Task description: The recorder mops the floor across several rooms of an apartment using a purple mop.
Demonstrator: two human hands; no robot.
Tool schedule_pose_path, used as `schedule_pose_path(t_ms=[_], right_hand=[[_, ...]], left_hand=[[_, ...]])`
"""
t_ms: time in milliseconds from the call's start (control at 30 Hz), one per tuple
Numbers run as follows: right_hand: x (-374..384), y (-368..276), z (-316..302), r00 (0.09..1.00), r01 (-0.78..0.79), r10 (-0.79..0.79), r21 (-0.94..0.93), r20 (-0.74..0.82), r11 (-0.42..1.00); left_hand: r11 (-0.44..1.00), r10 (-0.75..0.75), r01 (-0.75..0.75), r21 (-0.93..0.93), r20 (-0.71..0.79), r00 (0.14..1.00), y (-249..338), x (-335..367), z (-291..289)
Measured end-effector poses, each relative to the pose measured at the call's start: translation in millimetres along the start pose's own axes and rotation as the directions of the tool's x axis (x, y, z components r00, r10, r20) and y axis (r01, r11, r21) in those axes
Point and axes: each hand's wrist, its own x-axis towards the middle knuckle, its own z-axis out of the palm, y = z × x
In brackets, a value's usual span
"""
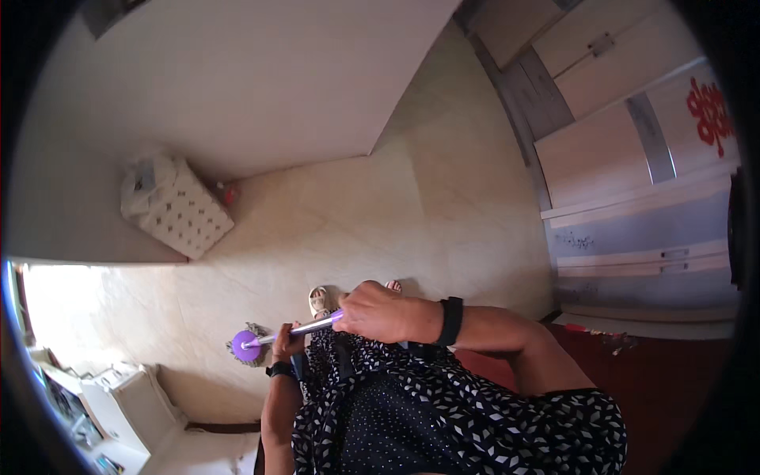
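Note:
I hold a mop with a silver and purple handle [317, 324] in both hands. My right hand [370, 310] is closed around the purple grip at the upper end. Lower down the pole, my left hand [286, 342] is wrapped around the silver part. The mop's round purple head [245, 346] is to the left of my left hand, with greyish strands showing around its rim. Those strands lie against the tiled floor [340, 214]. Black bands circle both my wrists.
A white patterned box or bin [190, 218] stands by the wall at far left, with a small red item [228, 192] beside it. Pale cabinets [602, 150] line the right side. White furniture [123, 396] occupies the lower left. A wall corner [370, 153] juts out ahead.

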Motion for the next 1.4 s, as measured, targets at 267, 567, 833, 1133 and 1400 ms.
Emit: schedule_pose_path(t_ms=[267,567,833,1133,1400], right_hand=[[-172.3,16.5,-5.4,0.895,-0.374,0.396,0.139,-0.205,0.917],[-315.1,-11.6,-12.9,0.544,-0.772,0.835,0.440,0.082,0.459],[-368.0,-22.6,8.8,0.189,-0.866,0.980,0.480,0.056,0.139],[-334.5,25.0,23.6,0.254,-0.822,0.961,0.548,0.113,0.153],[-293.7,143.9,22.1,0.380,-0.819,0.916,0.415,-0.127,0.397]], left_hand=[[-0.267,0.203,-0.835,0.481,0.875,0.439,-86.3,61.4,118.6],[0.558,-0.404,-0.043,0.829,0.317,0.858,-245.5,77.2,292.1],[0.468,-0.703,0.046,0.883,0.340,0.625,-365.8,2.5,361.1],[0.535,-0.652,0.303,0.789,0.157,0.742,-347.9,-3.0,403.8],[0.603,-0.593,0.169,0.779,0.297,0.748,-298.9,55.1,475.1]])
